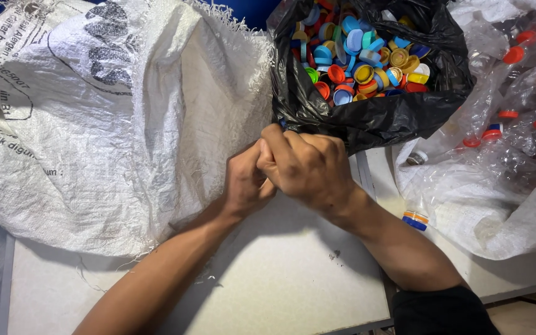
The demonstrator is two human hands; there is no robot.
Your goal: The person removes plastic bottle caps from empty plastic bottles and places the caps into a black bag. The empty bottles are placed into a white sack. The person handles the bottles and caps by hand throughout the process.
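While both hands meet at the middle of the pale worktop (280,273), the right hand (308,167) lies over the left hand (246,183), fingers of both curled tight together. Whatever they pinch is hidden between the knuckles, so what the grip closes on cannot be told; only a sliver of blue shows at the fingertips, right against the lower rim of the black plastic bag (373,118). That bag stands open at the far edge of the worktop, just beyond the hands, and is heaped with bottle caps (358,56) in blue, orange, yellow, red and green.

Toward the far left corner a large white woven sack (125,118), printed in black and frayed along its top edge, slumps across the worktop and touches the left wrist. Along the right edge a second white sack (516,211) lies open, holding crushed clear plastic bottles (516,93), several with red caps still on. Near the right forearm, just beside that sack, one clear bottle neck with an orange-and-blue cap (415,219) rests on the worktop. Further back, between the black bag and the right sack, a small silvery cap (415,159) lies on the surface. A dark sleeve (442,310) covers the right arm at the near edge.
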